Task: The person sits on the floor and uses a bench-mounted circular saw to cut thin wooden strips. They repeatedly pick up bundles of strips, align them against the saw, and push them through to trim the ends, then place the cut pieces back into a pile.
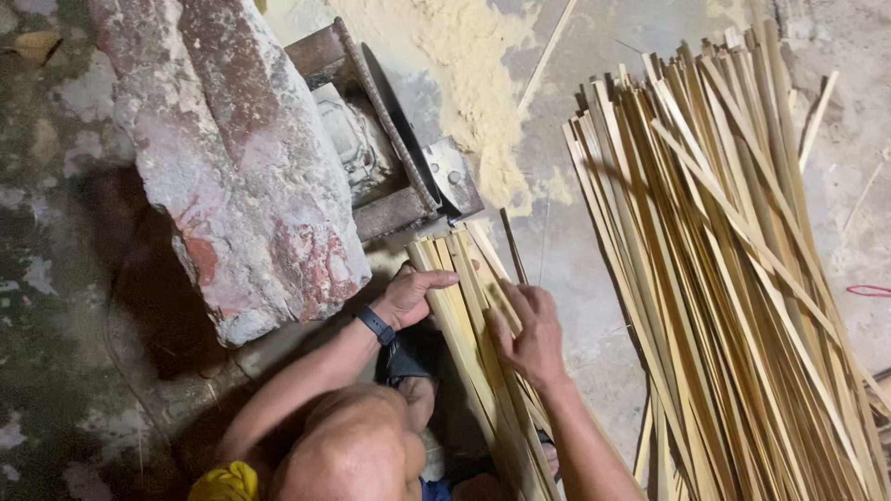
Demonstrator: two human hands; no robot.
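**Both hands on a bundle of bamboo strips**

The left hand (411,295) and right hand (529,336) each kept a flat, released grip, pressing on the bundle of bamboo strips (469,306). The bundle's far ends sat just beside a metal cutter (408,158). A larger strip pile (733,278) lay on the floor (575,269), beside sawdust (473,74).

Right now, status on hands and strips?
Left hand and right hand flat on strip bundle. Bundle's far end at the saw. Big strip pile alongside.

Stained concrete floor (56,232) (dusted with sawdust (473,65)), worn stone slab (241,158).
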